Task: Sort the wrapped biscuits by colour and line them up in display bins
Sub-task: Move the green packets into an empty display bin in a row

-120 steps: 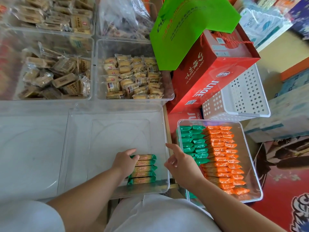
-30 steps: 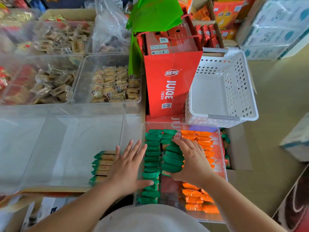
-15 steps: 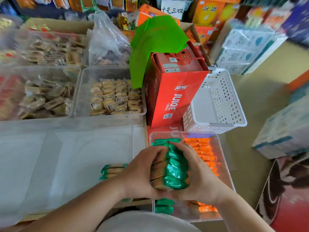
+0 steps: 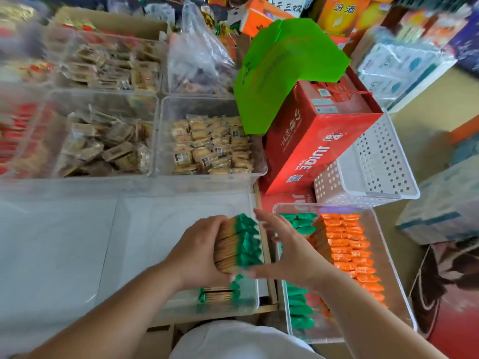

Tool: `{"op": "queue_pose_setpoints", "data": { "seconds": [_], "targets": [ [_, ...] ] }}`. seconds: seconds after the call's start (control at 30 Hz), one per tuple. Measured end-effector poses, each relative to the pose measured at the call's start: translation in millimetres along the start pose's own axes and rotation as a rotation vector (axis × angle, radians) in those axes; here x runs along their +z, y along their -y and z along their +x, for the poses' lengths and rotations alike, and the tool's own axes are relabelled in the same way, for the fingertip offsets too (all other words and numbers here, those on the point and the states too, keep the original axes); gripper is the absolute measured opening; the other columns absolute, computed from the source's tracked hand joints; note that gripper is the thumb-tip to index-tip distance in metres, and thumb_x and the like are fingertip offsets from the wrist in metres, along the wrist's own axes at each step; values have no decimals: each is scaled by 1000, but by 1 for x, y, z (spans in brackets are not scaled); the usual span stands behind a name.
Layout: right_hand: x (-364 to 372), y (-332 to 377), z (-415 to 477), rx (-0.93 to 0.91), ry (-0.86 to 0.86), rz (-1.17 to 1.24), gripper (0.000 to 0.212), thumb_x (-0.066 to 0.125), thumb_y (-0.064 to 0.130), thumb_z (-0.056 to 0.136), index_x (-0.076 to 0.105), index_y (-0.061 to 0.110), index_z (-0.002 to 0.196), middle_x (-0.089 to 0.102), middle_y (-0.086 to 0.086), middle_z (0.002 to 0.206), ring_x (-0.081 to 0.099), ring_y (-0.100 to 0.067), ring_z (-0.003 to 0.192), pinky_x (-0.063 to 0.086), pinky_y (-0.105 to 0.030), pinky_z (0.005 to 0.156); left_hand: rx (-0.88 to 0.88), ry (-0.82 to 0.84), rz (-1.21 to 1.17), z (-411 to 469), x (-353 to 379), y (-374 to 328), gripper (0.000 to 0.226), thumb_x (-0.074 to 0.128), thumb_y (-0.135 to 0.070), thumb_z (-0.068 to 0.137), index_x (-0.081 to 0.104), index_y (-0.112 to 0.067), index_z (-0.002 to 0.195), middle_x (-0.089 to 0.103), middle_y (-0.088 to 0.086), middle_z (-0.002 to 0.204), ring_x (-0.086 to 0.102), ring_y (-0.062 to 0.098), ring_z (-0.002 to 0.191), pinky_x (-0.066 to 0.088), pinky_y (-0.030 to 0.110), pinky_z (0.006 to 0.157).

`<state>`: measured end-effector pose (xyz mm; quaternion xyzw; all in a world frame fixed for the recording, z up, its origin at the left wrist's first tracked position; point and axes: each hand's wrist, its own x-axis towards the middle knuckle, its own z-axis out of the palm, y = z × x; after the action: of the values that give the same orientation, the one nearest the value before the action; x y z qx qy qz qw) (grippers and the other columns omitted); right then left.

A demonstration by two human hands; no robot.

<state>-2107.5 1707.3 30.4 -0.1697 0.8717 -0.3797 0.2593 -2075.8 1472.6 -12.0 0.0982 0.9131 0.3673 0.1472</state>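
My left hand (image 4: 199,251) grips a stack of green-wrapped biscuits (image 4: 237,246), held on edge over the near right corner of the clear display bin (image 4: 155,224). My right hand (image 4: 290,250) hovers just right of the stack with fingers spread and straight; its thumb reaches under the stack. Below the stack, a short row of green biscuits (image 4: 217,296) lies in the display bin. To the right, a clear source bin (image 4: 396,281) holds a long row of orange biscuits (image 4: 347,244) and the green biscuits (image 4: 300,309) left in it.
A red juice carton (image 4: 316,141) with a green card (image 4: 282,71) on top stands behind the source bin, beside a white perforated basket (image 4: 375,174). Clear bins of tan wrapped snacks (image 4: 210,146) fill the back. Stacked boxes line the floor at right.
Both hands gathered a stack of green biscuits from the right bin and carried it left over the display bin. My right hand has now come off the stack; my left keeps hold.
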Motion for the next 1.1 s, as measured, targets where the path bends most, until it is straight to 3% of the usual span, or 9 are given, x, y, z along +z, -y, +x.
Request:
{"op": "queue_pose_setpoints", "data": {
  "seconds": [0.1, 0.23, 0.37, 0.57, 0.67, 0.77, 0.87, 0.97, 1.1],
  "targets": [
    [12, -18, 15, 184, -106, -49, 93, 73, 69, 74, 33, 41, 152, 36, 12, 153, 38, -11, 141, 39, -41, 115, -175, -74, 82, 11, -1, 37, 98, 83, -59, 48, 36, -33, 131, 46, -12, 118, 44, 11, 111, 46, 30, 94],
    [29, -36, 23, 323, -113, -187, 76, 68, 52, 90, 32, 34, 154, 43, 10, 152, 45, -18, 136, 40, -42, 114, -333, -76, 321, 33, 5, 66, 101, 79, -63, 52, 34, -24, 133, 48, -2, 119, 45, 19, 110, 46, 36, 91],
    [41, -33, 22, 351, -32, -313, 78, 67, 47, 92, 25, 38, 156, 48, 20, 147, 35, -13, 142, 28, -40, 118, -333, -64, 468, 57, 23, 77, 94, 74, -63, 55, 34, -21, 129, 49, 2, 117, 47, 24, 106, 42, 37, 88],
    [49, -26, 19, 371, 16, -471, 79, 64, 49, 93, 21, 36, 158, 42, 14, 152, 22, -14, 147, 18, -42, 119, -290, 44, 542, 77, 46, 87, 99, 72, -72, 62, 29, -24, 137, 47, 3, 127, 48, 27, 111, 43, 42, 91],
    [49, -26, 18, 366, 27, -460, 79, 62, 49, 94, 19, 36, 159, 41, 14, 154, 20, -13, 147, 17, -42, 119, -259, 142, 448, 80, 50, 94, 107, 70, -82, 58, 26, -31, 141, 45, 1, 132, 46, 26, 116, 47, 44, 94],
    [48, -27, 17, 366, 34, -452, 79, 60, 49, 95, 16, 36, 160, 38, 15, 155, 19, -13, 147, 16, -42, 120, -249, 220, 311, 79, 51, 99, 95, 60, -86, 64, 31, -44, 144, 38, -6, 134, 40, 23, 125, 45, 44, 99],
    [48, -25, 17, 367, 36, -447, 79, 60, 48, 96, 16, 35, 160, 38, 16, 154, 19, -12, 147, 13, -43, 121, -328, 133, 109, 72, 57, 104, 74, 65, -71, 79, 40, -45, 144, 36, -2, 135, 41, 25, 129, 44, 44, 103],
    [50, -26, 17, 359, 31, -438, 78, 60, 47, 96, 16, 34, 160, 38, 16, 154, 18, -12, 148, 12, -44, 122, -512, 12, -94, 64, 66, 103, 89, 78, -60, 76, 33, -38, 150, 36, 4, 132, 48, 28, 125, 45, 41, 104],
    [52, -27, 17, 348, 21, -437, 77, 60, 48, 96, 17, 33, 159, 40, 17, 153, 20, -12, 147, 13, -44, 121, -724, -78, -380, 58, 82, 100, 92, 84, -51, 75, 30, -38, 148, 34, 2, 122, 55, 24, 104, 58, 40, 85]
  ]
}}
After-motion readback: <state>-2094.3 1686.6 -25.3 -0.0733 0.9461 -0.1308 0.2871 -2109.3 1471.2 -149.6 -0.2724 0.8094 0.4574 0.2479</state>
